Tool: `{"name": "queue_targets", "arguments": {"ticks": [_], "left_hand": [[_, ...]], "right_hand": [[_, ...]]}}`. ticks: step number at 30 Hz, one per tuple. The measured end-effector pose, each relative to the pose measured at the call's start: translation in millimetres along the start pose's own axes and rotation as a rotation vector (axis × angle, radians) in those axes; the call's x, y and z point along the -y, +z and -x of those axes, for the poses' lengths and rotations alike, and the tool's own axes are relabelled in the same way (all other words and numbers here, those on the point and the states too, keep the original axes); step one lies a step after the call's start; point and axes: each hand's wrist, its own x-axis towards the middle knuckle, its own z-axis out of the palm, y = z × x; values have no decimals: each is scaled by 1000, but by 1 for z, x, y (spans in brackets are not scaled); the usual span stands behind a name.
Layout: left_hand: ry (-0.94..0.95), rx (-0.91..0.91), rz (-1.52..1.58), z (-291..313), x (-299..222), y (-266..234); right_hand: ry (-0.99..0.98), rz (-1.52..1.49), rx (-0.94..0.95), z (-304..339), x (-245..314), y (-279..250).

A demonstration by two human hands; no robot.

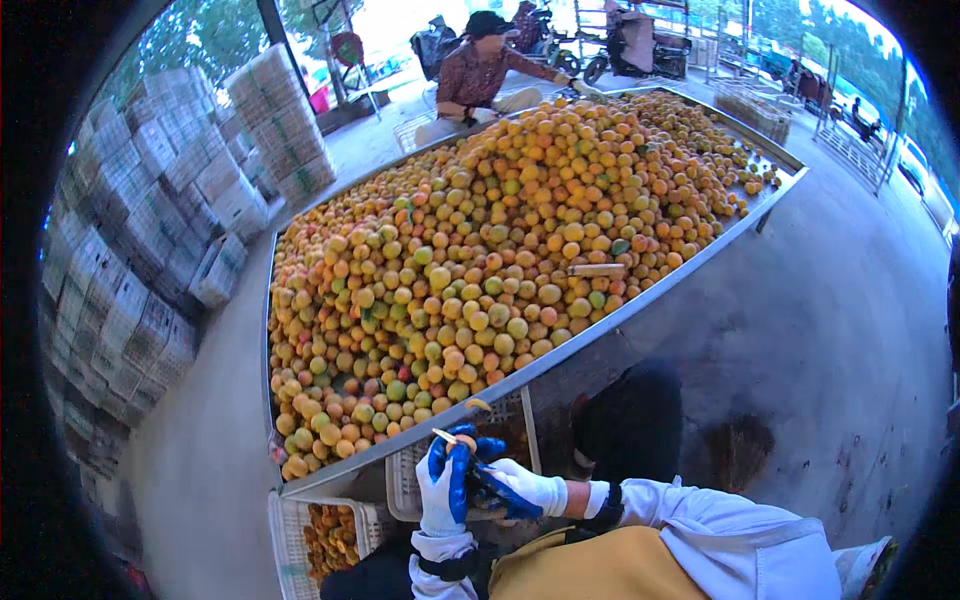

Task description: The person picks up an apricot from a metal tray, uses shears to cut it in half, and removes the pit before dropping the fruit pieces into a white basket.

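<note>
Both my hands wear white gloves with blue-coated palms and fingers, and they meet just past the table's near edge. My left hand point(443, 487) is closed around an orange apricot-like fruit point(464, 443). A short pale stick-like piece point(443, 436) juts out beside that fruit; which hand grips it is hard to tell. My right hand point(520, 488) is curled against the left one, its fingers bent and partly hidden. Just beyond the fingers, a curved yellow piece of fruit point(478, 404) shows at the table's rim. Beyond lies a large heap of orange and greenish fruit point(450, 300).
A metal-rimmed table point(560, 352) bears the heap, with a wooden stick-like object point(596, 270) on it. White crates point(405, 488) stand below; one point(285, 545) holds cut fruit. Across the table sits another person point(475, 80). Stacked crates point(150, 200) rise at left.
</note>
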Motion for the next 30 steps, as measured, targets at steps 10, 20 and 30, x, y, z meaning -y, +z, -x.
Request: {"name": "queue_targets", "arguments": {"ticks": [10,20,30], "left_hand": [[194,-121,-79,-1,1,2],[281,-111,-632,10,31,-19],[-69,-44,-397,24,12,-20]], "right_hand": [[-397,790,-280,1,42,11],[-324,1061,-144,-8,47,-16],[-400,762,-351,-13,7,-23]]}}
